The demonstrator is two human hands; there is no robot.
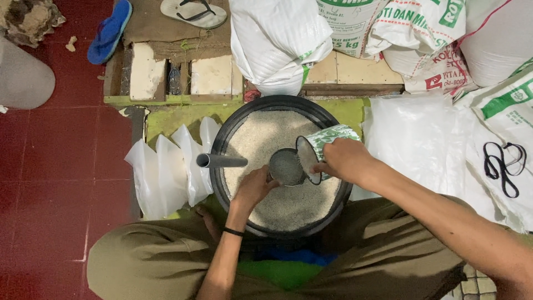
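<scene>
Blue sandal (109, 32), grey sandal (194, 12) and printed sacks (422, 39) lie around.

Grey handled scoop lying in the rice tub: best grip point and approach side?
Probably the tubular handle: it juts left past the black tub rim, free of the rice. Come from the left, over the plastic bags, wrapping around the tube. The left hand already steadies the scoop's bowl; the right hand tilts a mug there.
</scene>
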